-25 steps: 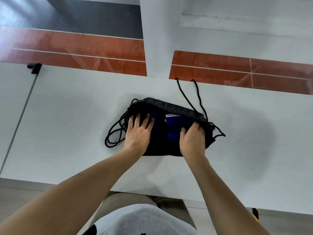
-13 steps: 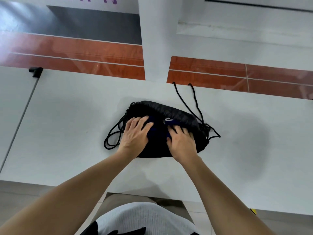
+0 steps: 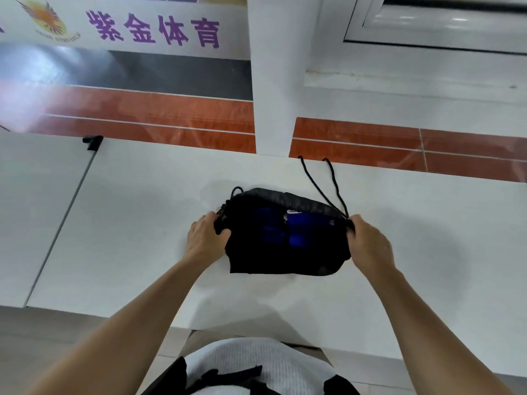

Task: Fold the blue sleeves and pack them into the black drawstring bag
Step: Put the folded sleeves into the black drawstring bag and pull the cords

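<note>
Gripping both ends of the soft black drawstring bag (image 3: 285, 252) on the white worktop (image 3: 142, 223), left hand (image 3: 206, 238) and right hand (image 3: 368, 242) curl closed around its mouth; folded blue sleeves (image 3: 288, 229) lie inside.

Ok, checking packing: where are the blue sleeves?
Head view, centre: the blue sleeves lie inside the black drawstring bag, between left hand and right hand.

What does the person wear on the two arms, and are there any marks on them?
Nothing is worn on them. The left arm and the right arm are bare as far as the view shows: no sleeves, no gloves, no watch, no band at the wrists. No ring or mark can be made out. Lower down, a white ribbed top with black parts shows.
</note>
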Motion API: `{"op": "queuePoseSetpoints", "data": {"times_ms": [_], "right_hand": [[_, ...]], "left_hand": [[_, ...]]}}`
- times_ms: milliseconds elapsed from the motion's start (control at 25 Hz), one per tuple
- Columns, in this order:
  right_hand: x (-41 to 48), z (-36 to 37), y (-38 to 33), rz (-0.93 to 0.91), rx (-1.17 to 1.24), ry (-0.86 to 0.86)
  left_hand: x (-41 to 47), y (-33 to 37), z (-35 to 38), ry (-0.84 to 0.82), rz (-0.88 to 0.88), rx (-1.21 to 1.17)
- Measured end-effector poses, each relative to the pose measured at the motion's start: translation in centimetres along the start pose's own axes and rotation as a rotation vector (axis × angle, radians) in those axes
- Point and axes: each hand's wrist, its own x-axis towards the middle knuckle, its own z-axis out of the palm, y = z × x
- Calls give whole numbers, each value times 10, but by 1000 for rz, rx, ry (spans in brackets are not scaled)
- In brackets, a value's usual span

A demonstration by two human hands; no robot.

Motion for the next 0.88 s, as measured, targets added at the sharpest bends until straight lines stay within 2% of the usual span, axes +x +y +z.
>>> {"op": "queuePoseSetpoints", "data": {"times_ms": [200,280,400,480,600,680,720,760,800,880], "right_hand": [[4,-11,6,150,332,-12],[6,-24,11,135,368,-15],[10,-45,24,151,343,89],[12,-57,38,247,334,183],[20,-60,64,528,494,338],[23,-57,73,650,578,334],[23,-53,73,661,546,275],[24,-47,72,634,456,218],[22,-43,64,559,339,197],[18,-29,38,263,197,263]], "left_hand": [[-13,11,-40,92,24,-331],[-15,10,-58,141,115,-240],[-11,3,-83,251,206,-70],[2,-8,-95,336,103,-122],[29,-39,-98,449,-199,-307],[38,-51,-91,413,-374,-393],[39,-52,-85,364,-411,-356],[40,-48,-78,330,-381,-243],[37,-40,-70,306,-276,-95],[26,-15,-50,265,148,116]]}}
